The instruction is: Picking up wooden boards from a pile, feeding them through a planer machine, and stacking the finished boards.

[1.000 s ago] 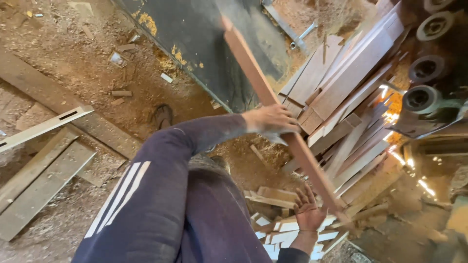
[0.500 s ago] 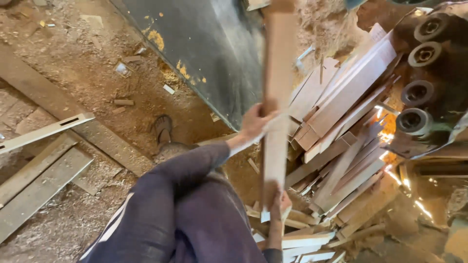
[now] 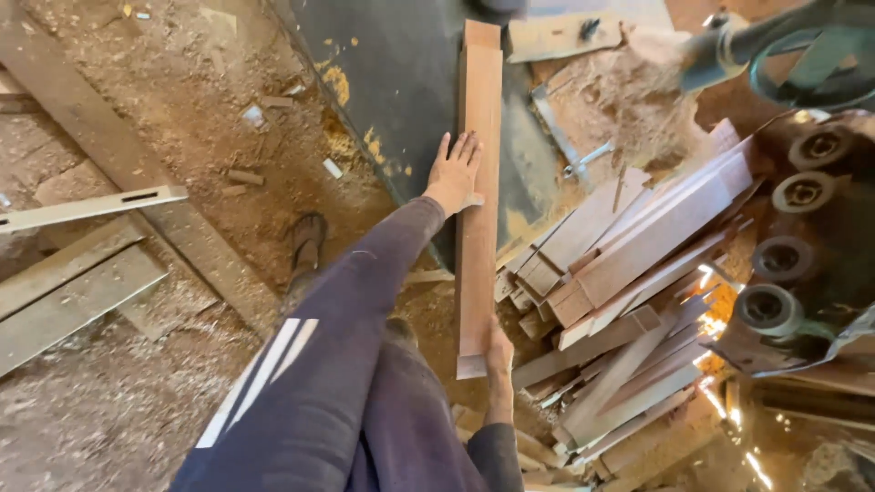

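Two hands steady one long reddish board: the left hand lies flat and open against its side, the right hand cups its near end, seemingly to balance it over the dark machine table. Stacked offcuts crowd the right; sawdust floor lies left.

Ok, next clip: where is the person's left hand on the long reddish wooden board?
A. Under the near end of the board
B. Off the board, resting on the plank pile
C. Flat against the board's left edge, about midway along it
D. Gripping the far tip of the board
C. The left hand lies open with fingers spread against the left edge of the board near its middle, while the right hand supports the near end.
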